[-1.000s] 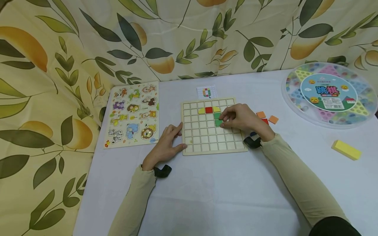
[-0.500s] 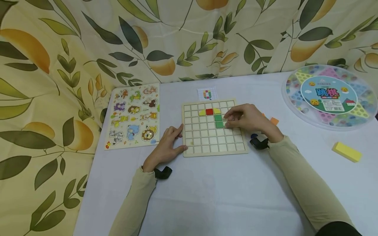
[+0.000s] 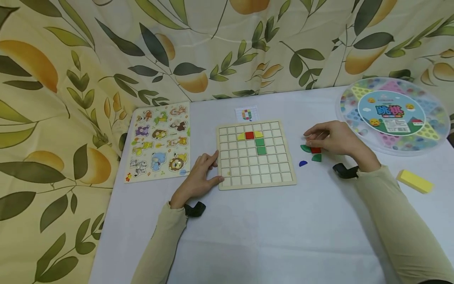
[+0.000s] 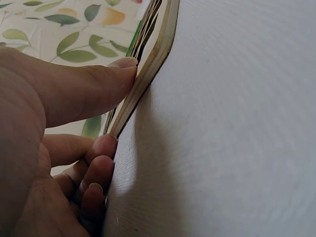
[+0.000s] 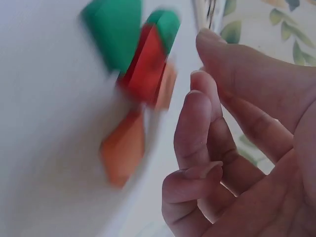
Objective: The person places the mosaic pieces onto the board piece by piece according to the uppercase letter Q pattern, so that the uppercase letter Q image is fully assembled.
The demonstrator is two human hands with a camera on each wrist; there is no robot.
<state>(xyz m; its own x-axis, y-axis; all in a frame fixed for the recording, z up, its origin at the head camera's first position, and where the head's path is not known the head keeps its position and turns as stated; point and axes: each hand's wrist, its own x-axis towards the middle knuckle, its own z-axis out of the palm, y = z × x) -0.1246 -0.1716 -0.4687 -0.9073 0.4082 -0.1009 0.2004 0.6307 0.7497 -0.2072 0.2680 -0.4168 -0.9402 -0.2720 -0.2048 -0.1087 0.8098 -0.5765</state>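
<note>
My left hand (image 3: 199, 173) braces the left edge of a wooden grid board (image 3: 244, 171); in the left wrist view its thumb (image 4: 94, 89) lies along the rim, fingertips lower at the side. On the board sit a red square (image 3: 249, 135) between two yellow pieces (image 3: 259, 134), and two green squares (image 3: 261, 150) in a column. Right of the board, my right hand (image 3: 331, 137) hovers over loose pieces, fingers bent and nothing between them. Beneath it are green rounded pieces (image 3: 317, 157), a red piece (image 3: 315, 150) and, in the right wrist view, orange pieces (image 5: 123, 148).
A blue half-round piece (image 3: 303, 163) lies near the board's right edge. Behind the board is a small pattern card (image 3: 247, 114). An animal puzzle board (image 3: 164, 163) stands left, a round game box (image 3: 391, 110) back right, and a yellow block (image 3: 415, 181) at right.
My right hand has left the green squares on the board and moved right to the loose pieces. My left hand stays at the board's edge.
</note>
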